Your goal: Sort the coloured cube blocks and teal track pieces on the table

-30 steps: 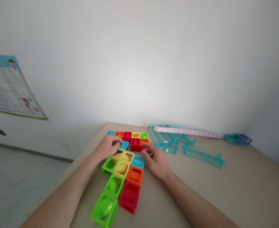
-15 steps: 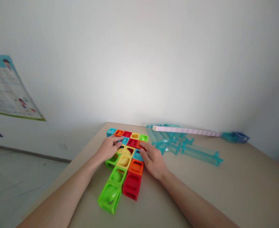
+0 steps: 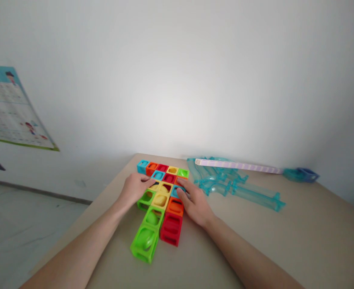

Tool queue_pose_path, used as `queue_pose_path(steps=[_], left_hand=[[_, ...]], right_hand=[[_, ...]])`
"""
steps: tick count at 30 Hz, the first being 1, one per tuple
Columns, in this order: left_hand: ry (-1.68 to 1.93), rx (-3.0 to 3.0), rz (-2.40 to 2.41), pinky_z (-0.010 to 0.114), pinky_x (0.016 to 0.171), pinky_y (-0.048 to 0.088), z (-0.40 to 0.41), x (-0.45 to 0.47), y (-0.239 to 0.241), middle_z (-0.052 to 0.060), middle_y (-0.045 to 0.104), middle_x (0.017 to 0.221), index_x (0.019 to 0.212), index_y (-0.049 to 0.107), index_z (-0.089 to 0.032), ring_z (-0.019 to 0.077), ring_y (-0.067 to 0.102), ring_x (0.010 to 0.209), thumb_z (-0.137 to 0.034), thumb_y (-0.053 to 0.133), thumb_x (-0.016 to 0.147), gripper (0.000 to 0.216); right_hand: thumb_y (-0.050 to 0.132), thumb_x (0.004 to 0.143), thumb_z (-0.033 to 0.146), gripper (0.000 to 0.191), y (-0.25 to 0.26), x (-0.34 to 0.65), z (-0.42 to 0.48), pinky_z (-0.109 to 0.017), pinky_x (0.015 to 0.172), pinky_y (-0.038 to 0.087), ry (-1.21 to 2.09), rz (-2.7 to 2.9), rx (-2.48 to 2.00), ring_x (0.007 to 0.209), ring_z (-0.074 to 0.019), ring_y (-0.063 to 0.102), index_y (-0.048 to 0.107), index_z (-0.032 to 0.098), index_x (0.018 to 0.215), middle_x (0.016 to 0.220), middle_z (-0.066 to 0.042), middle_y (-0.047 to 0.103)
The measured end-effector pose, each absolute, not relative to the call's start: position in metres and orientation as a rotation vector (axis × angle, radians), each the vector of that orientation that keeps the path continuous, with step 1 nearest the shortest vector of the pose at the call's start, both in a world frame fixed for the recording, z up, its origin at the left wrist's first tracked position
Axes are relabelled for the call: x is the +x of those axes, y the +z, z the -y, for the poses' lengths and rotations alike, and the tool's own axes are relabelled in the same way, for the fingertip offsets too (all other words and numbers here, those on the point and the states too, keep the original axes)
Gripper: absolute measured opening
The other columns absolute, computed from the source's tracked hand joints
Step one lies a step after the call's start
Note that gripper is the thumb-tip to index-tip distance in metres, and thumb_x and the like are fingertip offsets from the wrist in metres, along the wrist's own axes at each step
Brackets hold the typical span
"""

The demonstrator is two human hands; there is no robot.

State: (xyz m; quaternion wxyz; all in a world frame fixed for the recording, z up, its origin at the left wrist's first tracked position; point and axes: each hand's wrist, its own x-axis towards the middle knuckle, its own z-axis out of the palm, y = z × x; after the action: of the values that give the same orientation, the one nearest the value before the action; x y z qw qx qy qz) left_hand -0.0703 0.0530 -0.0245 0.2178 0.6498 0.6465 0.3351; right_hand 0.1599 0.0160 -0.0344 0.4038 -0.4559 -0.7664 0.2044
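A flat assembly of colourful hollow cube blocks (image 3: 160,200) lies on the table, in green, yellow, red, orange and blue. Rounded shapes show inside their openings. My left hand (image 3: 134,188) grips the left edge at a yellow block (image 3: 155,186), fingers bent together and the thumb partly hidden. On the opposite edge, my right hand (image 3: 195,202) holds the side by a blue block (image 3: 174,192) and an orange block, its fingertips on top. Two strips of blocks, one ending in a green block (image 3: 145,241) and one in a red block (image 3: 171,228), point toward me.
Clear teal plastic track pieces (image 3: 249,194) lie right of the blocks. A long pale purple striped stick (image 3: 240,165) rests across some of them along the wall. A dark blue piece (image 3: 307,175) sits at the back right. The table's left edge (image 3: 104,193) runs close to my left arm.
The near end of the block assembly has swung a little to the right and away from me. My left fingers have slid back from the blue block to the yellow one. My right hand keeps its hold.
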Motion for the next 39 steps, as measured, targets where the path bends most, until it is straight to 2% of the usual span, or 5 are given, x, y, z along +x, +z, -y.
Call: queue_pose_path(steps=[17,24,30,34,39], left_hand=[[1.061,1.679,-1.646,0.026,0.057,0.042,-0.05,-0.057,-0.03,0.005,0.071,0.065,0.066,0.069,-0.014,0.0209,0.065,0.064,-0.039,0.065,0.067,0.026],[1.021,1.564,-1.568,0.028,0.061,0.046,-0.049,-0.053,-0.028,0.005,0.074,0.077,0.109,0.069,-0.015,0.0213,0.067,0.067,-0.042,0.062,0.072,0.046],[0.871,1.822,-1.609,0.024,0.047,0.027,-0.044,-0.058,-0.021,-0.004,0.043,0.043,0.048,0.054,-0.016,0.0125,0.043,0.048,-0.047,0.054,0.078,0.043],[0.716,2.029,-1.47,0.025,0.047,0.018,-0.041,-0.06,-0.016,-0.006,0.025,0.044,0.044,0.04,-0.017,0.0089,0.027,0.046,-0.049,0.052,0.079,0.049],[0.48,2.147,-1.235,0.024,0.049,0.019,-0.036,-0.066,-0.007,-0.006,0.026,0.051,0.05,0.037,-0.017,0.0086,0.026,0.051,-0.054,0.054,0.08,0.05]], right_hand=[[0.053,0.085,0.027,0.04,-0.034,0.164,-0.015,-0.048,0.107,0.038,0.555,2.018,-0.974,0.126,-0.0268,0.05,0.057,0.017,0.124,0.136,-0.012,0.054],[0.053,0.084,0.022,0.042,-0.036,0.177,-0.016,-0.05,0.106,0.036,0.586,2.033,-0.887,0.128,-0.0275,0.047,0.055,0.02,0.125,0.134,-0.011,0.055],[0.053,0.083,0.021,0.042,-0.034,0.183,-0.011,-0.047,0.107,0.036,0.55,2.057,-0.825,0.128,-0.0263,0.046,0.056,0.019,0.125,0.134,-0.012,0.054],[0.057,0.08,0.022,0.045,-0.035,0.183,-0.014,-0.049,0.108,0.035,0.6,2.041,-0.926,0.13,-0.0279,0.044,0.057,0.019,0.125,0.136,-0.013,0.053],[0.058,0.08,0.024,0.044,-0.037,0.182,-0.019,-0.05,0.109,0.033,0.59,2.026,-1.038,0.131,-0.0283,0.044,0.059,0.019,0.124,0.14,-0.013,0.05]])
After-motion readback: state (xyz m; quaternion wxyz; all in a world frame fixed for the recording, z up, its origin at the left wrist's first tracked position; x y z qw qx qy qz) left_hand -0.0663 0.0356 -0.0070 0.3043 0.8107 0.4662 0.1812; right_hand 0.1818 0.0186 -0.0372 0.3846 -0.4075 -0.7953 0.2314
